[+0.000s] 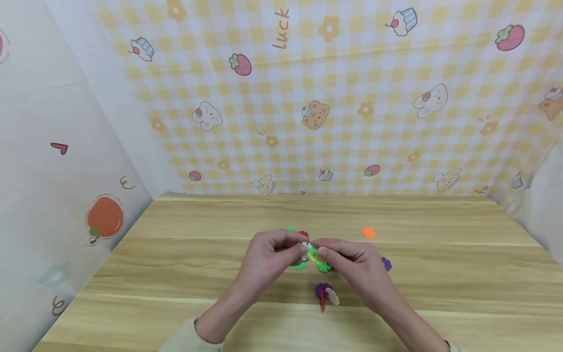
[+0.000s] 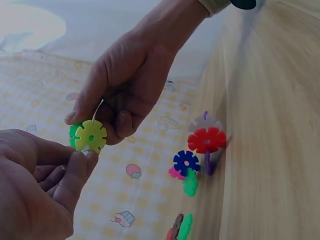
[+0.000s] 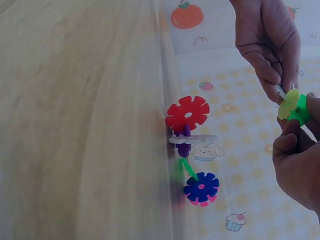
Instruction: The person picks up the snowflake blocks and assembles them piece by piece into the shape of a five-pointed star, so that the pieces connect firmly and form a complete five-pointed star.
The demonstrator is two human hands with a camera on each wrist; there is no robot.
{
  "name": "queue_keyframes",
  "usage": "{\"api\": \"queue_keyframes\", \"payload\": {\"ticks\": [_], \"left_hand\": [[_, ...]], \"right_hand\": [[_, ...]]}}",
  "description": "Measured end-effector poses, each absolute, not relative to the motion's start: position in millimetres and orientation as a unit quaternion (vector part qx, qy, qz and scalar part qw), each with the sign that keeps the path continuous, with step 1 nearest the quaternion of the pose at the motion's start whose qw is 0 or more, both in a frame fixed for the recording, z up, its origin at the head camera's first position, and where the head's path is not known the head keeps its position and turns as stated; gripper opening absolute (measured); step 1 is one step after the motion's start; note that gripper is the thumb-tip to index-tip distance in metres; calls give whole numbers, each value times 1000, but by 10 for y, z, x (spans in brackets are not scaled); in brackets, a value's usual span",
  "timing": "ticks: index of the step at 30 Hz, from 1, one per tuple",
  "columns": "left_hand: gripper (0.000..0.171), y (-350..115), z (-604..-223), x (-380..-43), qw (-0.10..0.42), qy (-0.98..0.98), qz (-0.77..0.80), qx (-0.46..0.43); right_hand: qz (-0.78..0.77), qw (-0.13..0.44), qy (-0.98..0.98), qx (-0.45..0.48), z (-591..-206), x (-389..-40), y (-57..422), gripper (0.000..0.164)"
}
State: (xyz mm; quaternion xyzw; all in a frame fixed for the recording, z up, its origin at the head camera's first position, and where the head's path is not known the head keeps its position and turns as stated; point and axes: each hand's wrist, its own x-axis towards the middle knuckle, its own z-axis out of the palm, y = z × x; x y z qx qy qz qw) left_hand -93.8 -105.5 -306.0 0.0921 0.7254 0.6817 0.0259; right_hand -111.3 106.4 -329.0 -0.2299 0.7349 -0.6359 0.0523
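Observation:
Small notched plastic flower discs are in and around both hands, which meet in midair over the table. My left hand (image 1: 272, 259) pinches a white disc (image 1: 304, 250) between thumb and fingertips. My right hand (image 1: 362, 270) pinches a bright green disc (image 3: 301, 111) by its edge. A yellow disc (image 2: 98, 134) sits between the two hands, against the green and white ones; exactly how the slots meet is hidden by the fingertips. Nearer me, below the hands, stands a joined cluster with a purple disc (image 1: 323, 289), a red disc (image 2: 207, 140) and a whitish disc (image 1: 333, 296).
A wooden table (image 1: 176, 269) carries more discs: an orange one (image 1: 369, 232) behind the right hand, a purple one (image 1: 386, 263) beside it, and a dark blue one (image 2: 186, 161) joined with others. Behind the table hangs a checked cloth (image 1: 281, 98).

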Motion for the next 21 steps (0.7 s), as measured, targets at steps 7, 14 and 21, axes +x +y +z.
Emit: {"api": "queue_keyframes", "payload": {"ticks": [7, 14, 21], "left_hand": [[22, -1096, -3222, -1034, 76, 734, 671, 67], [28, -1106, -3513, -1129, 125, 730, 672, 8], [29, -1010, -3682, -1161, 106, 709, 696, -32]], "right_hand": [[-589, 53, 789, -165, -3312, -1174, 1095, 35], [-427, -28, 896, -121, -3249, -1421, 1438, 34], [-281, 57, 953, -102, -3286, -1643, 1816, 56]]}}
